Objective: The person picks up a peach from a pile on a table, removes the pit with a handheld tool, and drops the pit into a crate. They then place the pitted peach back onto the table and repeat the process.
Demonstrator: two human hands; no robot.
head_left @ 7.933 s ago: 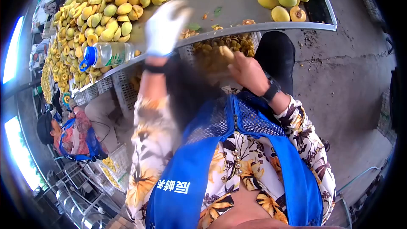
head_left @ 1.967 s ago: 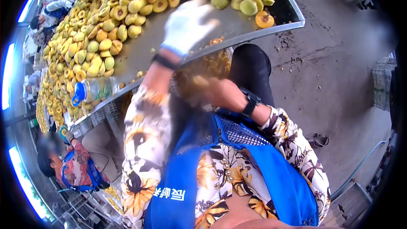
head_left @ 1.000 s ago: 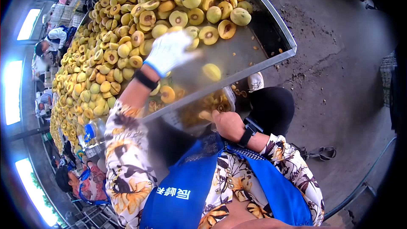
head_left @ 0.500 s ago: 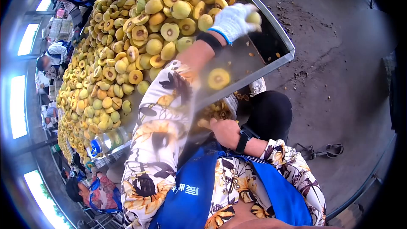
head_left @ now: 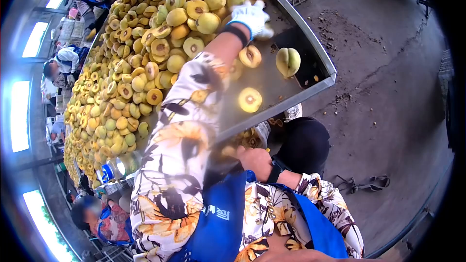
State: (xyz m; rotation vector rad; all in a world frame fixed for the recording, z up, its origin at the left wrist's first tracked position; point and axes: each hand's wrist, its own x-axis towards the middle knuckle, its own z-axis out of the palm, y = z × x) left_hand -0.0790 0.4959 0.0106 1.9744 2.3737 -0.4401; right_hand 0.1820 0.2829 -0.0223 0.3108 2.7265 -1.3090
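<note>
As a worker's gloved left hand [head_left: 251, 17] curls over fruit, its grip unclear, the right hand [head_left: 255, 161] bends low by the table's edge, hold indiscernible, halved fruit [head_left: 177, 17] heaped across the metal table [head_left: 291, 101].

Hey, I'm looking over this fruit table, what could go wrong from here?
The peach near the corner of the metal table might roll over the edge if nudged. The gloved left hand is right beside the heaped peaches, so it could knock some loose. The blue-capped bottle by the edge might fall if bumped.
</note>
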